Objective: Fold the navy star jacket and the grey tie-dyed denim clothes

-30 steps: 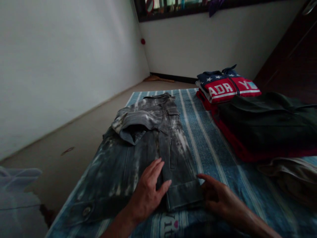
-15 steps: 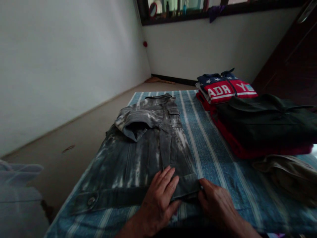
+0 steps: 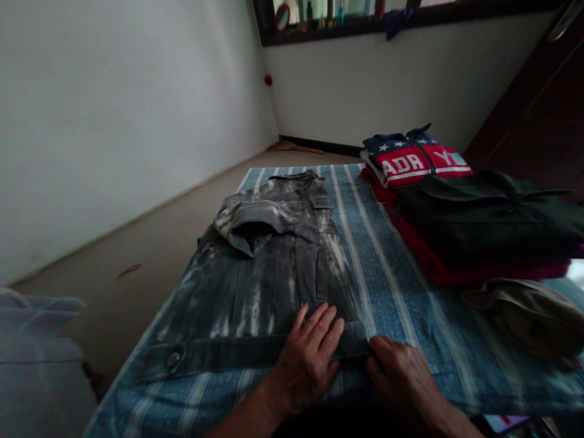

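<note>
A grey and black mottled denim jacket (image 3: pixel 264 292) lies folded on a blue striped cloth (image 3: pixel 378 267), its sleeve laid across the upper part and a round button showing at the lower left of the waistband. My left hand (image 3: pixel 310 359) lies on the waistband near its right end, palm down with the fingers a little spread. At the right corner of the hem, my right hand (image 3: pixel 401 371) has its fingers closed on the jacket's edge.
Folded dark green clothing (image 3: pixel 493 225) rests on red clothing (image 3: pixel 438 267) at the right. Behind it is a red and blue starred garment (image 3: pixel 415 161). A brownish garment (image 3: pixel 524 316) lies nearer. Pale fabric (image 3: pixel 36 359) shows at the lower left.
My left hand has shifted slightly right along the waistband. My right hand still grips the corner, and the hem's right end lies flatter.
</note>
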`<state>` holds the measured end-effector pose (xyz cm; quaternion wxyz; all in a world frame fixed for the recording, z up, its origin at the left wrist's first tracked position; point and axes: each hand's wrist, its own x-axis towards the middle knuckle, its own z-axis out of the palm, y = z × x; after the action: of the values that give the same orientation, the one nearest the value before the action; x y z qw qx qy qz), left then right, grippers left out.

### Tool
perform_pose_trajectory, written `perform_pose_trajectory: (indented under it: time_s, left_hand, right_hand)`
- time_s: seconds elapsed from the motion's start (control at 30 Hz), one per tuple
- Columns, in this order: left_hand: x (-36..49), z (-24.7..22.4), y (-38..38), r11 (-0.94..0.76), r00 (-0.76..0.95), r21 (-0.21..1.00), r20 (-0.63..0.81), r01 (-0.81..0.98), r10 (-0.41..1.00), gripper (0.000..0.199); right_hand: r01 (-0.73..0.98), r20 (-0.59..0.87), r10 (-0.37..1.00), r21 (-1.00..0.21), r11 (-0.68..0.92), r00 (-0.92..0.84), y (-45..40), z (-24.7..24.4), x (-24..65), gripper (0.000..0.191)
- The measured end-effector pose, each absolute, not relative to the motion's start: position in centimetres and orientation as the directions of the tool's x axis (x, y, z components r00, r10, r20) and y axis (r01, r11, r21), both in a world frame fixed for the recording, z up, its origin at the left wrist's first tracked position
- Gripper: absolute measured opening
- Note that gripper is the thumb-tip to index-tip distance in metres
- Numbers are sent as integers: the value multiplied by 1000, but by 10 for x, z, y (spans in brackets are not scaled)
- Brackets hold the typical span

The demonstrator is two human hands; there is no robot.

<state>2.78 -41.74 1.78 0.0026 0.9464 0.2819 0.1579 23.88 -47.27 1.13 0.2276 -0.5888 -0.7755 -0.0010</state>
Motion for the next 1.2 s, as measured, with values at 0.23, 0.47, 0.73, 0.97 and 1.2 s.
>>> perform_pose_trajectory:
  time_s: [0.23, 0.47, 0.73, 0.97, 1.2]
  left_hand:
    - [28, 14, -418, -845, 791, 103, 308, 525, 529, 54]
    - [25, 18, -419, -863, 808, 93, 314, 497, 499, 51]
    - [47, 16, -420, -852, 742, 81, 453, 518, 495, 37]
    - [54, 31, -422, -873, 801, 15, 392, 487, 453, 35]
    - [51, -3, -424, -863, 694, -11, 599, 504, 398, 30]
  right_hand:
    - [912, 307, 928, -280, 299, -210, -475, 8, 242, 19]
    - [892, 221, 952, -355, 279, -210, -476, 14, 245, 19]
    - [909, 261, 929, -259, 328, -261, -474, 15, 242, 18]
    - [881, 373, 869, -212, 422, -327, -479, 10, 239, 19]
    - [811, 322, 839, -261, 523, -438, -472, 15, 248, 17]
